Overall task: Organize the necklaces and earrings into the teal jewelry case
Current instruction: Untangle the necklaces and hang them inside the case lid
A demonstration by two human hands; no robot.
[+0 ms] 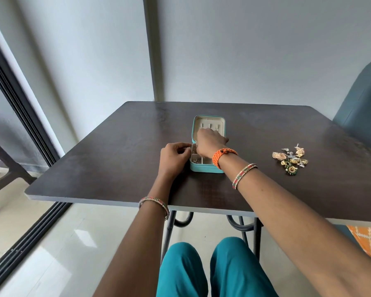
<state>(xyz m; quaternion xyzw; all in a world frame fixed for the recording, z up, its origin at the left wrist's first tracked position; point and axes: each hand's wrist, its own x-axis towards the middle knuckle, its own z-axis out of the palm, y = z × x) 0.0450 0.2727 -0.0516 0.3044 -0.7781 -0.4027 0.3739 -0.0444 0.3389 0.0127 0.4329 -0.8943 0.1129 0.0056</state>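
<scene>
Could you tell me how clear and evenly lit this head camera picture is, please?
Head view: soft, even daylight; wide-angle bending at the edges; pale sheen on the table; the earring pile is small but sharp; the right hand hides part of the teal case.

Matt dark wood-grain table (116,159); smooth teal case (206,169); shiny gilt metal earrings (290,158).

We wear teal trousers (201,273) and bare arms. A beaded bangle (153,205) circles each wrist, with an orange woven band (223,156) on the right.
</scene>
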